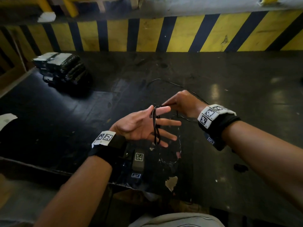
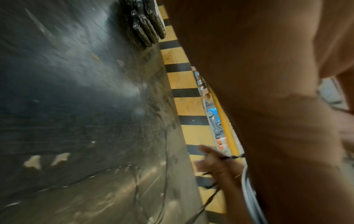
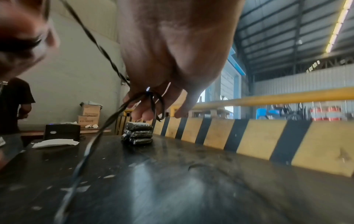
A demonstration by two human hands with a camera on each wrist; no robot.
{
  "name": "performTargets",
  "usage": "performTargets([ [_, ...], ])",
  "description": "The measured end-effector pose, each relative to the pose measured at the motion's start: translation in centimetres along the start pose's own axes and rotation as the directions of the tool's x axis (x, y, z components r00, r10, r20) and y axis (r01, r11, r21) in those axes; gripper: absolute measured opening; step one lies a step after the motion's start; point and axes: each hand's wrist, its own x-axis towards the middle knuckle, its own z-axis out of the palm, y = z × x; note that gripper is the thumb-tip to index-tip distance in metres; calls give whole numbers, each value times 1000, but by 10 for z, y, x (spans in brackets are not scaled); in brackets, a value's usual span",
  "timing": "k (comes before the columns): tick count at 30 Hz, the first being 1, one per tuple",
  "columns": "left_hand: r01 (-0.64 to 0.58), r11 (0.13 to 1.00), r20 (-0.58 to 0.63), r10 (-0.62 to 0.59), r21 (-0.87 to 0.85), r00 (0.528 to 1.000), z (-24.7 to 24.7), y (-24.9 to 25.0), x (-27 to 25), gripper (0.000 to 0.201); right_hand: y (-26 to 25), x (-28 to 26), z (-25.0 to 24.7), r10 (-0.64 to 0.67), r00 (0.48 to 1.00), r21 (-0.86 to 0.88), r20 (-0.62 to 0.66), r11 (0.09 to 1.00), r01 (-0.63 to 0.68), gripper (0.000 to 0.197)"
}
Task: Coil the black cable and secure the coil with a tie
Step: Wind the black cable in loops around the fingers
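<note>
A thin black cable (image 1: 155,126) is wound in a few loops round the spread, straight fingers of my left hand (image 1: 144,126), which is held palm up above the black table (image 1: 229,99). My right hand (image 1: 178,104) pinches the cable just past the left index finger. The rest of the cable trails over the table behind the hands (image 1: 165,81). In the left wrist view the right hand (image 2: 214,165) holds the cable (image 2: 208,201) and more of it lies on the table. The right wrist view shows the cable loops (image 3: 156,104) round fingertips.
A stack of black wrapped packs (image 1: 62,68) sits at the far left of the table. A yellow-and-black striped barrier (image 1: 164,35) runs along the far edge. White paper (image 1: 6,118) lies at the left edge. A person in a black shirt (image 3: 13,106) stands off to the left.
</note>
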Motion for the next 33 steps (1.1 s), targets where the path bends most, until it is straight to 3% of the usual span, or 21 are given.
performTargets([
  [3, -77, 997, -15, 78, 9, 997, 3, 10, 2, 51, -5, -16, 24, 35, 999, 118, 27, 992, -38, 20],
  [6, -149, 988, -45, 150, 29, 988, 0, 16, 4, 53, -15, -26, 53, 111, 992, 345, 57, 930, -124, 26],
  [8, -177, 983, -66, 180, 51, 982, -3, 21, 4, 53, -20, -30, 70, 111, 988, 432, 106, 890, -146, 19],
  [18, -201, 979, -342, 201, 34, 918, -47, 17, -6, 52, -52, -36, 88, 143, 951, 557, 273, 783, -277, 27],
  [24, -100, 994, -466, 105, 37, 878, -68, 1, -9, 47, -66, -39, 80, 197, 908, 458, 369, 812, -362, 31],
  [29, -59, 998, -537, 55, 10, 842, -85, -10, -13, 47, -79, -41, 67, 237, 890, 228, 389, 911, -343, 47],
  [33, -9, 1000, -572, -3, -17, 820, -91, -20, -15, 49, -87, -42, 62, 164, 896, 161, 412, 955, -249, 46],
])
